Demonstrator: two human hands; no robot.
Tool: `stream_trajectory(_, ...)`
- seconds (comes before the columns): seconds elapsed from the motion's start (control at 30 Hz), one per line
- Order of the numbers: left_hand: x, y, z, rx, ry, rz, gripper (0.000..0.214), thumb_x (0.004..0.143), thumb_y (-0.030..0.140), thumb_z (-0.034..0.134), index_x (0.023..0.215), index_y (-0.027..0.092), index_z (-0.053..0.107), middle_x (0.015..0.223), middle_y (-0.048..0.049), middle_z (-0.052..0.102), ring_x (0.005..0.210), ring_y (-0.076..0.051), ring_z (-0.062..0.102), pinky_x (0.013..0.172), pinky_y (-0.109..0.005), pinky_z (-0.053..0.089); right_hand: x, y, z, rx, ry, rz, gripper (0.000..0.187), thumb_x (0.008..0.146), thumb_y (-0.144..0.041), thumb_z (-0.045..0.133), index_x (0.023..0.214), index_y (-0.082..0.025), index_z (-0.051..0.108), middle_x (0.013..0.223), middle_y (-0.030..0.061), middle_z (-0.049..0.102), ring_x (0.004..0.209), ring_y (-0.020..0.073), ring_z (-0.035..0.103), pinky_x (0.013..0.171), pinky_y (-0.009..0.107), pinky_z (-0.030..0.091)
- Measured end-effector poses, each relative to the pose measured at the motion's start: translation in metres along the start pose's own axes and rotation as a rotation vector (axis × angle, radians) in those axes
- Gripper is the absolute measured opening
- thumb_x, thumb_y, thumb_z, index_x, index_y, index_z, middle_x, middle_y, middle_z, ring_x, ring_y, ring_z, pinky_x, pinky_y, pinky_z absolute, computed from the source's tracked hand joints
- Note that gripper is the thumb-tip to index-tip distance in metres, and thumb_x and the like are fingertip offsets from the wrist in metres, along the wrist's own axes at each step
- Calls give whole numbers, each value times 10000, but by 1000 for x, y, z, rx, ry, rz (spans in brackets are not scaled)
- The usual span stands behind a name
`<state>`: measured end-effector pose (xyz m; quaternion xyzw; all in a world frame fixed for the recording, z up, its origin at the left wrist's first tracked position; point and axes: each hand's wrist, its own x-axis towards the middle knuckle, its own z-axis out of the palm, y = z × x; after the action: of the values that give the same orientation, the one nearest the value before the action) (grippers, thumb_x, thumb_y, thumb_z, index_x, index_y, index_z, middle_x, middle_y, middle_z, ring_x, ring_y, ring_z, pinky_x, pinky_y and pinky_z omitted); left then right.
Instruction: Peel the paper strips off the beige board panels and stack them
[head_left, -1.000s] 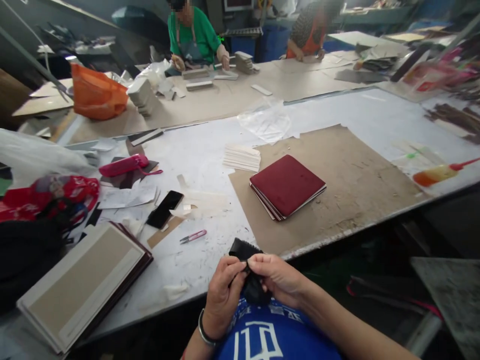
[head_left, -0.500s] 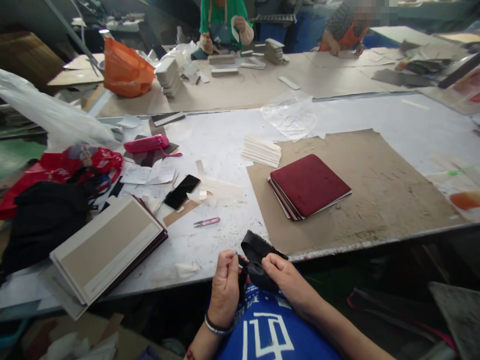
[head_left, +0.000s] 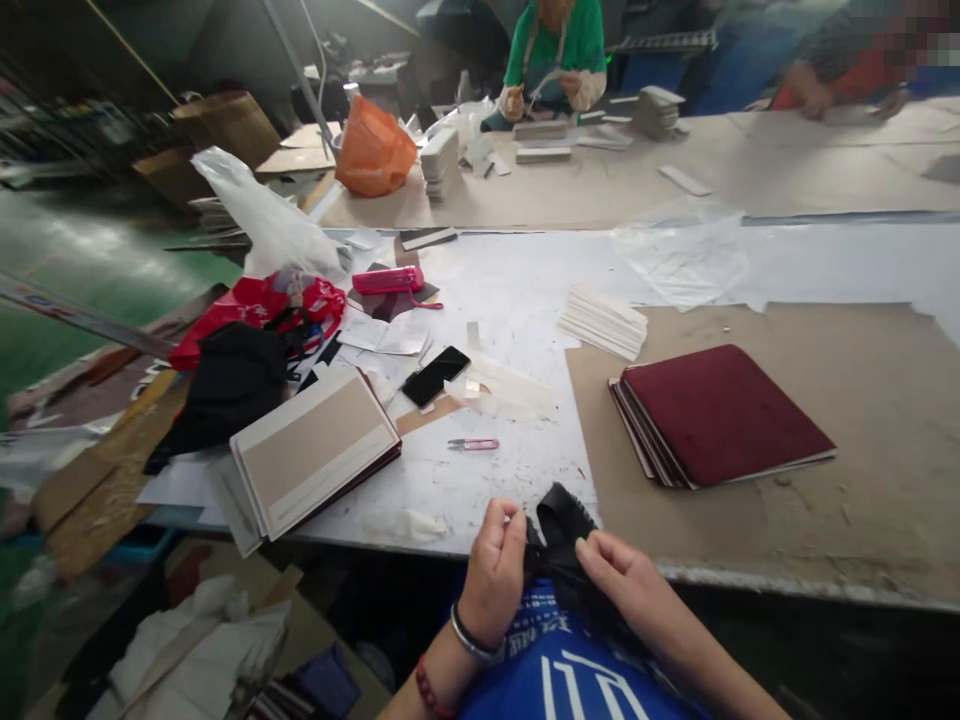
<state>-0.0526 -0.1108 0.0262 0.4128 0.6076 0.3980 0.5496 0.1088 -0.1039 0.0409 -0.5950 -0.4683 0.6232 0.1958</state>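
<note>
A person's left hand (head_left: 495,565) and right hand (head_left: 622,585) together pinch a small black cloth (head_left: 559,540) at the near edge of a white worktable (head_left: 525,290), close to the body; the cloth is dark, soft and crumpled, one ribbed fold sticking up between the fingers; both hands are closed on it; a stack of dark red covers (head_left: 720,415) lies beyond on brown card; pink snips (head_left: 472,444) rest nearby.
</note>
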Motion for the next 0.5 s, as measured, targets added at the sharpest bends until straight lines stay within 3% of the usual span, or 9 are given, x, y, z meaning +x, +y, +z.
stream_trajectory(0.2,4,0,0,-301,71,-206,321,788,506,493,763,201,398,514,91,292,419,-60,262,400,-165,228,13,-2,-11,-255,206,-154,435,834,-568,326,638,-189,415,596,-12,402,601,138,408,577,260,342)
stream_trajectory(0.5,10,-3,15,-492,185,-323,384,661,511,619,721,189,418,431,118,256,355,-40,201,349,-159,171,26,14,-30,-546,219,-227,351,892,-485,269,725,-213,414,599,-2,478,553,151,445,570,272,315)
